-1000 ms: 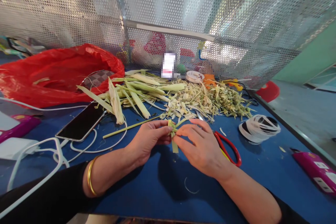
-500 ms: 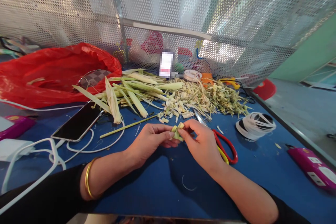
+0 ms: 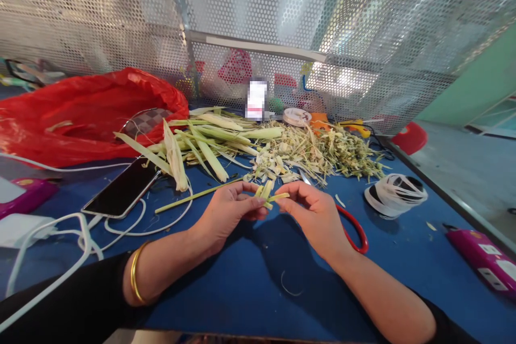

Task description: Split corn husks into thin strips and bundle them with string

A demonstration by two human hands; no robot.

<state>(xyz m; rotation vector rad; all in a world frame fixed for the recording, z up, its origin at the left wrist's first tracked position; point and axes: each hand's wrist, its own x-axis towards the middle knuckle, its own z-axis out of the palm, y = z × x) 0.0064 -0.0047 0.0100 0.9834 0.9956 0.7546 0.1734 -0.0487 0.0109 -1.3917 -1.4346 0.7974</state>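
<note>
My left hand (image 3: pixel 228 212) and my right hand (image 3: pixel 314 212) meet above the blue table (image 3: pixel 250 285), both pinching a small folded knot of pale green leaf strips (image 3: pixel 266 194). Short strip ends stick up and to the right from between the fingertips. A gold bangle (image 3: pixel 137 271) sits on my left wrist. Behind the hands lie long green leaf blades (image 3: pixel 209 142) and a heap of cut leaf scraps (image 3: pixel 322 153). Red-handled scissors (image 3: pixel 357 226) lie just right of my right hand, partly hidden by it.
A red plastic bag (image 3: pixel 80 113) fills the back left. A black phone (image 3: pixel 123 188) with white cables (image 3: pixel 80 231) lies left. A white string roll (image 3: pixel 395 193) and a magenta power strip (image 3: pixel 484 263) sit right. A perforated metal screen (image 3: pixel 282 21) closes the back.
The hands have turned and reworked the leaf knot; the strip hanging below it a second ago is gone, and short ends now point up and right. My right hand drew slightly right.
</note>
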